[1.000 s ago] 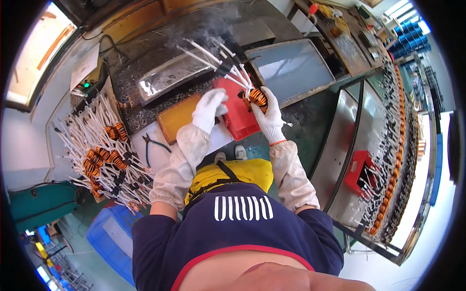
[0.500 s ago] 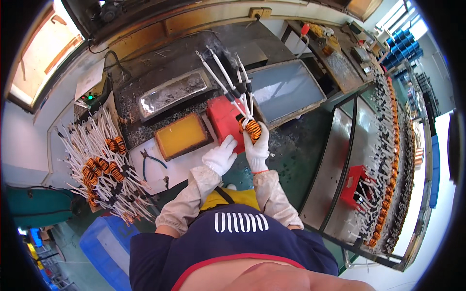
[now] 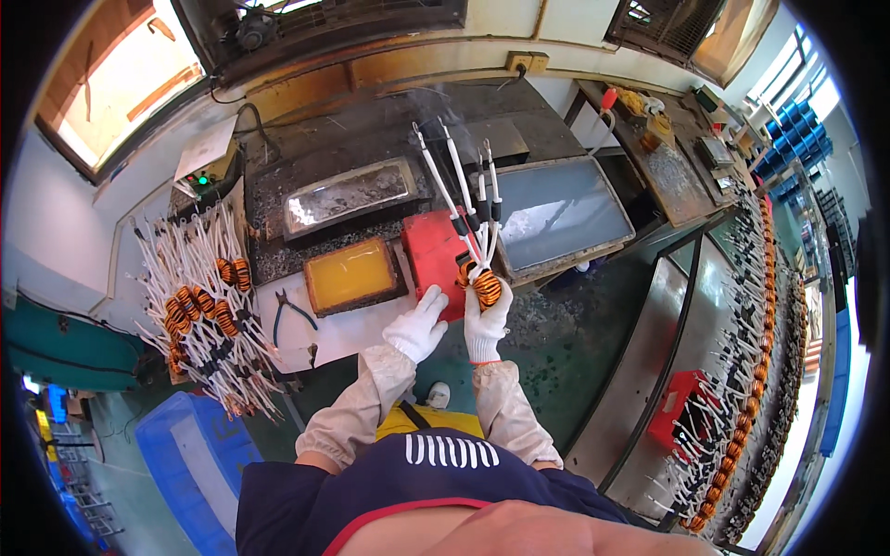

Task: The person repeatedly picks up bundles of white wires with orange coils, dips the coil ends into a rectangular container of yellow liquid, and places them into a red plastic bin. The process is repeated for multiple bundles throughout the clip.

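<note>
My gloved right hand is closed around a copper-wound toroidal coil. Several white sleeved leads with black bands rise from that coil, pointing away from me, and their bare tips are at the far end. Below and left of the coil, my gloved left hand has its fingers stretched out against the near edge of a red box; nothing shows in it. Left of the box sits a dark-rimmed tray of yellow material. Behind it lies a metal-rimmed pot with a shiny silvery surface.
A tray of greyish liquid stands to the right of the red box. Pliers lie at the bench's left front, beside a pile of coils. Coils line a rack at right, near a red bin. A blue crate is at lower left.
The whole view has shifted, so the bench appears lower in the picture. My hands keep nearly the same places by the red box, the right still holding the coil.
</note>
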{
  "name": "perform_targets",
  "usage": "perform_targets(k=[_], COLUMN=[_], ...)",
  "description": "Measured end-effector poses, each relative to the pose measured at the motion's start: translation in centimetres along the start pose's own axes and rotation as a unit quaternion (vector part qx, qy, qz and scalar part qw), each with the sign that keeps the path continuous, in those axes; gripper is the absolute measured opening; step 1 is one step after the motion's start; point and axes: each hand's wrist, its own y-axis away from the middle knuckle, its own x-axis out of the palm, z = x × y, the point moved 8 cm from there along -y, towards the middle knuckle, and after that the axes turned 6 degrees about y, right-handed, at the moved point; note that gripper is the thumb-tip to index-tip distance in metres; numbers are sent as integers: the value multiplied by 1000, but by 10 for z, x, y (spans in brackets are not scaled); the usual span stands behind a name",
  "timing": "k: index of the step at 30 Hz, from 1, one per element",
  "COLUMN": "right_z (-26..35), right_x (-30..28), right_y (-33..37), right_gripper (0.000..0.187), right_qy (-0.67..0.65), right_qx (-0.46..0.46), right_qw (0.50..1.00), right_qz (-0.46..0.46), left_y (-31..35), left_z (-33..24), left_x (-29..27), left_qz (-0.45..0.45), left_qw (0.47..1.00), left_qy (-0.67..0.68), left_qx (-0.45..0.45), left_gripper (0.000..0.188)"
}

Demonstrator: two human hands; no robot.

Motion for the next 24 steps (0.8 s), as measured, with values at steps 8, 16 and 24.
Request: perform_targets(k=[8, 16, 24], right_z=[19, 37, 37], right_x=[-4, 11, 6], right_y=[-2, -4, -5], right_gripper=[52, 48, 49], right_qy=[68, 128, 151], right_qx=[-37, -43, -71], right_qw=[997, 991, 986], right_qz=[-17, 1, -22], left_y=[-10, -13, -7], left_z=[10, 25, -41], left_x=[5, 10, -75], left_qz=[38, 41, -198], left_qw=[999, 995, 935], left_qy=[-4, 3, 1], left_qx=[20, 95, 295], left_gripper=[52, 52, 38])
